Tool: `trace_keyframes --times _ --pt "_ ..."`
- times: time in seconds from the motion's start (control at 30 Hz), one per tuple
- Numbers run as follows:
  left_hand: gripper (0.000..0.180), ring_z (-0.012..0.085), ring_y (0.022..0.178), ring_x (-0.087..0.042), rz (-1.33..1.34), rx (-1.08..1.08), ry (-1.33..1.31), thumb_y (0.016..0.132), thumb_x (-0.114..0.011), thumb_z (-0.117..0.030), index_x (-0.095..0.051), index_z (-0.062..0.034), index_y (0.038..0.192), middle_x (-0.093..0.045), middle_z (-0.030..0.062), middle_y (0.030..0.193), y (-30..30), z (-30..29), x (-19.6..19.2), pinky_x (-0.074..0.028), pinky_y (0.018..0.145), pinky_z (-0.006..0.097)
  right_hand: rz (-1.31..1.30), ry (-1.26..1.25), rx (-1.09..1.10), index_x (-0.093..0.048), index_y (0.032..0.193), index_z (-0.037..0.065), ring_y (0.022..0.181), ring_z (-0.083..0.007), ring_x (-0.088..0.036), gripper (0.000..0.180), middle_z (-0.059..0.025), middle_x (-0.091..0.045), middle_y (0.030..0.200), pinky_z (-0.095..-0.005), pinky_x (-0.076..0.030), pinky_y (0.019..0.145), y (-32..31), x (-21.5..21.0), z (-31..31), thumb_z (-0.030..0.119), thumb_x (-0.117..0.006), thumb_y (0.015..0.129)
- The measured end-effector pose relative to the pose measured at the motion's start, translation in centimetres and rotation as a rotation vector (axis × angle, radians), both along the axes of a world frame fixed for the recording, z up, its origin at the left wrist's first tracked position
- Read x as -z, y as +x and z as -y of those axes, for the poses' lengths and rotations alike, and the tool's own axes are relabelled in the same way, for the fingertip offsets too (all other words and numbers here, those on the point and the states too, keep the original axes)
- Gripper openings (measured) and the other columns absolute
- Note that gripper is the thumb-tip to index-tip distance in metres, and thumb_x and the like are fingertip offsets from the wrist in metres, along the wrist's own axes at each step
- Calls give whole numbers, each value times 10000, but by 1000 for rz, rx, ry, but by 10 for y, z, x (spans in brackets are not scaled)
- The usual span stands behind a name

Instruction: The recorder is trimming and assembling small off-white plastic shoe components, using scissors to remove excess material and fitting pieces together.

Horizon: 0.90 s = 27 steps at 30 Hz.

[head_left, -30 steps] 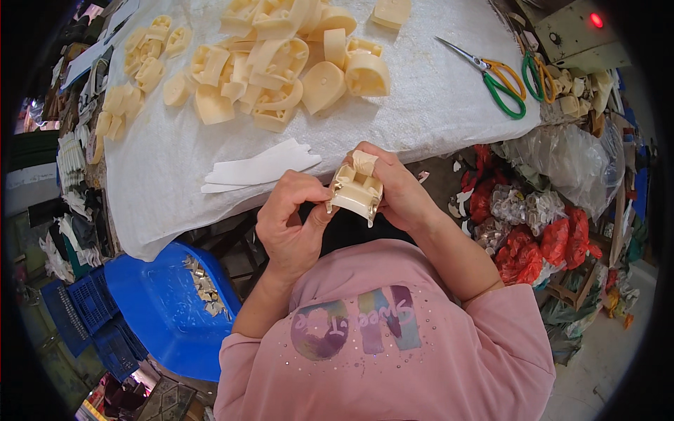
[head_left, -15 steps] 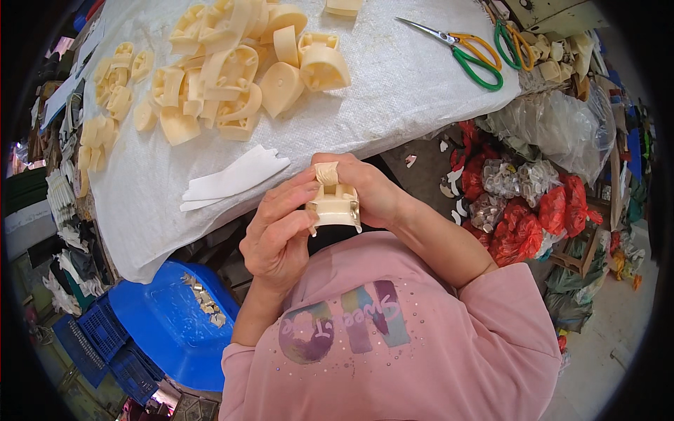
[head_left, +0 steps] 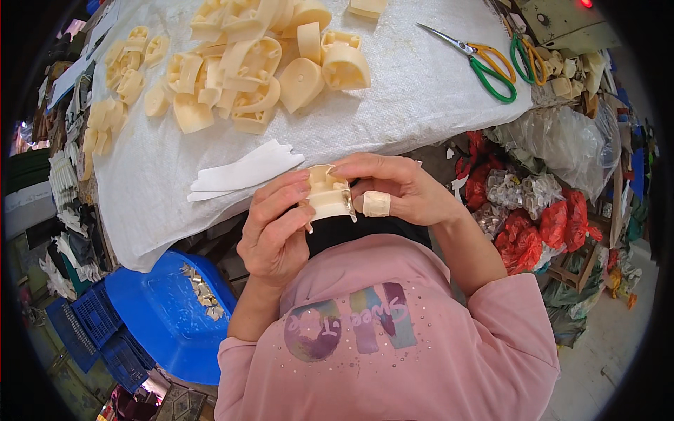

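A hollow cream plastic piece (head_left: 327, 202), shaped like a block shoe heel, is held up in front of my body, just off the table's near edge. My left hand (head_left: 274, 228) grips its left side, fingers bent along it. The index finger of my right hand (head_left: 404, 186) rests on its upper right edge. Beige tape wraps the right thumb, whose tip is close beside the right side; I cannot tell whether it touches. A shiny, metallic-looking strip lines that side. White strips (head_left: 242, 168) lie on the table beyond my left hand.
Many similar cream pieces (head_left: 246, 63) are piled on the white-covered table (head_left: 393, 119). Two pairs of scissors (head_left: 484, 63) lie at the far right. A blue tub (head_left: 158, 316) with small shiny bits stands lower left. Red plastic bags (head_left: 523, 242) and clear bags sit at right.
My right hand has shifted right and opened out, its taped thumb moving from above the piece to its right side. The left hand keeps its hold. The whole view has shifted slightly.
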<state>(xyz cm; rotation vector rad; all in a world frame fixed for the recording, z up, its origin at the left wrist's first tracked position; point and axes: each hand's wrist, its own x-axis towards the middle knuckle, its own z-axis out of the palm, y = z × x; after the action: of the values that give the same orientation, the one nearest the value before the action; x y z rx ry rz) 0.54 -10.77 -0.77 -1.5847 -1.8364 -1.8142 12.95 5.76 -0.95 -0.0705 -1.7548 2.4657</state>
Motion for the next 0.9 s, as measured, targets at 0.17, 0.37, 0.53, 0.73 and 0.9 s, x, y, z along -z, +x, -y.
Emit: trace_keyframes --times 0.17,0.37,0.53,0.73,0.9 --pt "285 371 917 -645 -15 22 -7 657 -637 175 -589 5 881 -626 155 985 0 -1 -2 -550 745 370 -9 -202 -57 -600 1135 8 1006 -151 -541 295 -69 -556 1113 -284 -463 875 -1 3 -1 25 -646 843" --pt "269 364 914 -646 -26 52 -28 663 -652 158 -585 3 872 -627 149 978 4 -2 -2 -549 759 374 10 -125 -45 -608 1064 -6 938 -150 -578 233 -78 -559 1088 -275 -514 801 1 0 -4 26 -650 838" --pt "260 359 911 -646 -6 71 -49 666 -658 151 -583 2 866 -628 148 977 4 -3 -3 -549 763 374 -24 164 -5 -602 1002 -19 880 -146 -592 217 -102 -579 1022 -265 -541 714 0 -3 -3 12 -649 793" --pt "214 321 900 -649 17 60 -89 699 -662 130 -593 2 855 -627 147 972 -2 0 0 -539 746 343 29 304 39 -596 969 -13 830 -132 -598 177 -86 -617 905 -253 -520 681 -7 4 -1 61 -627 812" --pt "157 280 863 -637 106 -56 -127 774 -669 50 -618 16 919 -628 148 952 -6 17 5 -520 728 328 56 417 4 -563 1079 9 809 -151 -615 225 -85 -632 906 -270 -510 690 -25 2 9 111 -607 882"
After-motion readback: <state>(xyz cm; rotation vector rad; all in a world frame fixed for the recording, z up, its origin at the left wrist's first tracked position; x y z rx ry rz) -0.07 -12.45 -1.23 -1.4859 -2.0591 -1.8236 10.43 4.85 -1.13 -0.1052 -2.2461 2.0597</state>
